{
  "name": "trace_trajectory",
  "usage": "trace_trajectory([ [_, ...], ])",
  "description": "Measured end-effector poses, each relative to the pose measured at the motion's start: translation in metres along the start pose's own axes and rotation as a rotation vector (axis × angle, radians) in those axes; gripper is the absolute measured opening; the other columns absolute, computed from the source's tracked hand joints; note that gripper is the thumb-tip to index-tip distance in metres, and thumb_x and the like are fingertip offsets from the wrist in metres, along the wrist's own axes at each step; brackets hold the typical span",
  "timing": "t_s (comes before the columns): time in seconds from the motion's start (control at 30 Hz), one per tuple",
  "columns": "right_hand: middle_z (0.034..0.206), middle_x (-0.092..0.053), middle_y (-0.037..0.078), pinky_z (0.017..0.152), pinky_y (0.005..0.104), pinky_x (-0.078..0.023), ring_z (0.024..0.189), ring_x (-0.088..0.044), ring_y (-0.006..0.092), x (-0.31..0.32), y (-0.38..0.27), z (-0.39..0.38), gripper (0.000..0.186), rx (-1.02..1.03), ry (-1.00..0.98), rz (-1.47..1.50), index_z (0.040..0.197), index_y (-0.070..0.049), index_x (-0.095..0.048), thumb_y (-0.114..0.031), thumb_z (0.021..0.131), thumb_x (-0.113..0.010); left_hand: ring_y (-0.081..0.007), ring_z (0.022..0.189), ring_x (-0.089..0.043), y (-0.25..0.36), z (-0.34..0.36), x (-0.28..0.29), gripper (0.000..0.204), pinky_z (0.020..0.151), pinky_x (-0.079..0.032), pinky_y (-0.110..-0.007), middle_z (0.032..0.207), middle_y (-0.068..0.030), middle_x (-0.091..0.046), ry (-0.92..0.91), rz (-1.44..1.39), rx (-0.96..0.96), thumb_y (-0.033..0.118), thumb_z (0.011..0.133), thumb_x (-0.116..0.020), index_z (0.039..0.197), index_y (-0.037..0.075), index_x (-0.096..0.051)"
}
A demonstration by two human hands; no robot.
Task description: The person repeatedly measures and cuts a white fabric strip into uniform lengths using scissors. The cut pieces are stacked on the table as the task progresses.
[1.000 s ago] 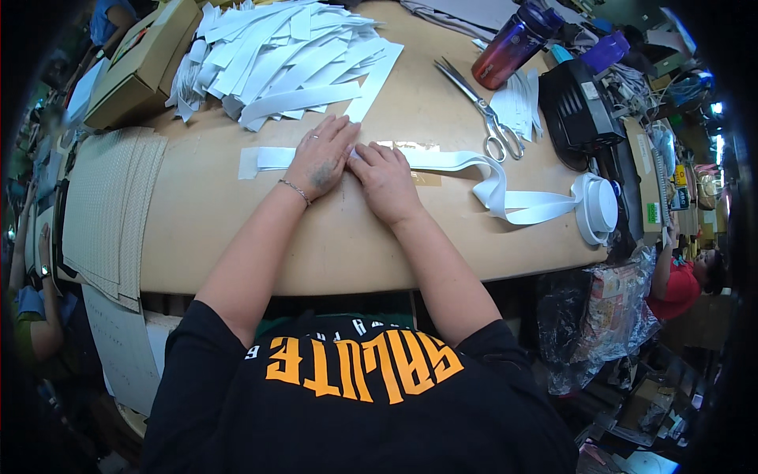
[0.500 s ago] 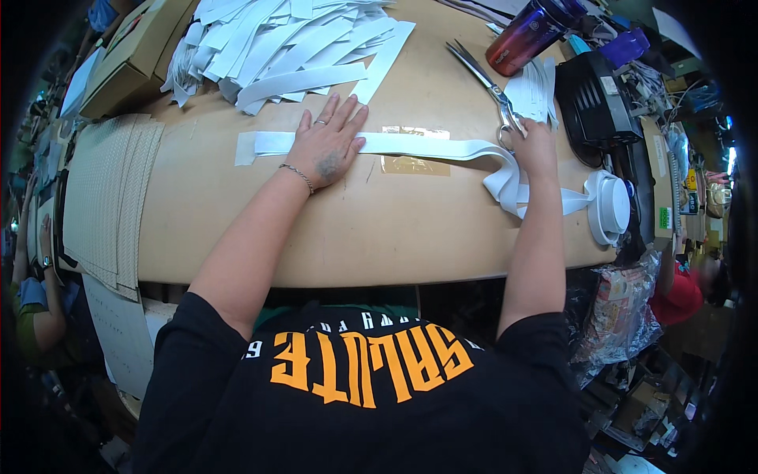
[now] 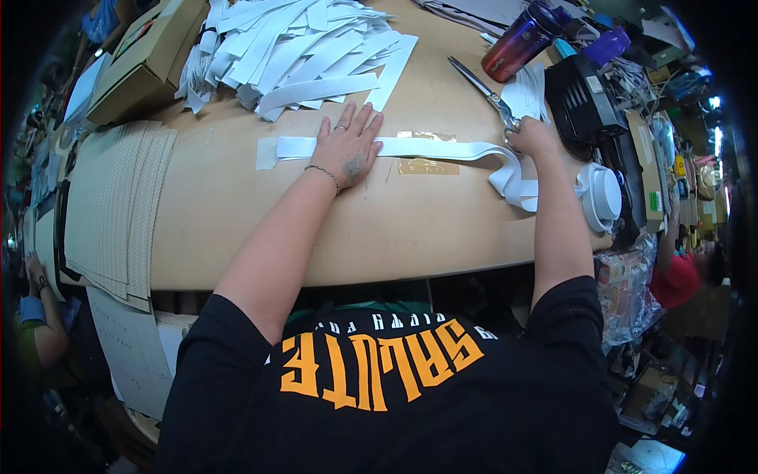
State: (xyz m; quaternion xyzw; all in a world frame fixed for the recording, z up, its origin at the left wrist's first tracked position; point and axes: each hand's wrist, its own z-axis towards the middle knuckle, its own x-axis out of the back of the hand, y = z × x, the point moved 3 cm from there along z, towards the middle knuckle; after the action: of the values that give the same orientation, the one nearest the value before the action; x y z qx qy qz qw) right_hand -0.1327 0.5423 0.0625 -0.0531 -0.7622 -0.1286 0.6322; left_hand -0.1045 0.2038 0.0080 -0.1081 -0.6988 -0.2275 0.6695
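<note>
My left hand (image 3: 347, 150) lies flat, fingers stretched out, across a white band (image 3: 434, 148) laid over the tabletop. From there the band runs right and twists into a loose fold beside my right forearm. Its far part leads to a white roll (image 3: 602, 197) at the table's right edge. My right hand (image 3: 532, 137) is closed around the handles of metal scissors (image 3: 483, 88), whose blades point away to the upper left. Part of the handles is hidden by my fingers. Under the band's left end sits a pale patch (image 3: 267, 154).
A heap of cut white strips (image 3: 316, 55) covers the far side, beside a cardboard box (image 3: 150, 67). Patterned sheets (image 3: 118, 205) lie left. Right stand a purple-red bottle (image 3: 523, 43) and a black device (image 3: 584, 103). Brown tape (image 3: 430, 167) is stuck near the band.
The whole view has shifted slightly. My left hand stays flat on the band, and my right hand stays at the scissors handles, with its fingers drawn a little closer around them.
</note>
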Motion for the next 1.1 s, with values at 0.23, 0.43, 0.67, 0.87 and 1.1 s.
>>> trace_trajectory([
  [0.23,0.083,-0.067,0.015,0.07,0.0378,-0.049,0.075,-0.063,0.031,0.026,0.015,-0.031,0.028,-0.054,0.031,0.239,0.082,-0.003,-0.068,-0.029,0.073,-0.067,-0.0258,0.14,-0.014,0.0,0.004,-0.004,0.05,0.108,-0.019,-0.056,0.152,-0.0041,-0.018,-0.007,-0.001,-0.014,0.035,0.096,-0.03,0.143,0.018,-0.027],
  [0.43,0.061,-0.053,0.0,0.049,0.0249,-0.042,0.052,-0.051,0.0095,-0.019,-0.047,-0.198,0.025,-0.18,-0.302,1.293,0.082,-0.007,-0.059,-0.03,0.085,-0.065,-0.027,0.14,-0.016,-0.004,0.004,-0.007,0.051,0.107,-0.02,-0.057,0.151,-0.0048,-0.019,0.007,-0.008,-0.016,0.036,0.096,-0.03,0.143,0.018,-0.027],
  [0.67,0.063,-0.052,0.002,0.052,0.0234,-0.044,0.053,-0.052,0.0108,-0.08,-0.107,-0.312,0.046,-0.135,-0.743,1.65,0.081,-0.007,-0.049,-0.053,0.088,-0.052,-0.0288,0.139,-0.016,0.0,0.005,-0.007,0.051,0.106,-0.02,-0.059,0.151,-0.0062,-0.02,0.026,-0.009,-0.045,0.037,0.095,-0.031,0.143,0.018,-0.027],
  [0.87,0.06,-0.052,0.003,0.051,0.0231,-0.045,0.051,-0.052,0.0115,-0.068,-0.118,-0.288,0.058,-0.223,-0.773,1.518,0.079,-0.009,-0.05,-0.067,0.081,-0.048,-0.0285,0.139,-0.016,-0.003,0.007,-0.008,0.051,0.105,-0.02,-0.059,0.151,-0.0059,-0.02,0.012,-0.003,-0.035,0.037,0.095,-0.031,0.143,0.018,-0.026],
  [1.1,0.059,-0.05,0.002,0.048,0.0214,-0.045,0.049,-0.052,0.0099,-0.062,-0.124,-0.259,0.069,-0.262,-0.764,1.481,0.075,-0.009,-0.048,-0.078,0.071,-0.051,-0.0281,0.139,-0.016,-0.003,0.007,-0.009,0.051,0.105,-0.02,-0.059,0.15,-0.0057,-0.02,0.022,-0.008,-0.038,0.037,0.096,-0.031,0.142,0.018,-0.027],
])
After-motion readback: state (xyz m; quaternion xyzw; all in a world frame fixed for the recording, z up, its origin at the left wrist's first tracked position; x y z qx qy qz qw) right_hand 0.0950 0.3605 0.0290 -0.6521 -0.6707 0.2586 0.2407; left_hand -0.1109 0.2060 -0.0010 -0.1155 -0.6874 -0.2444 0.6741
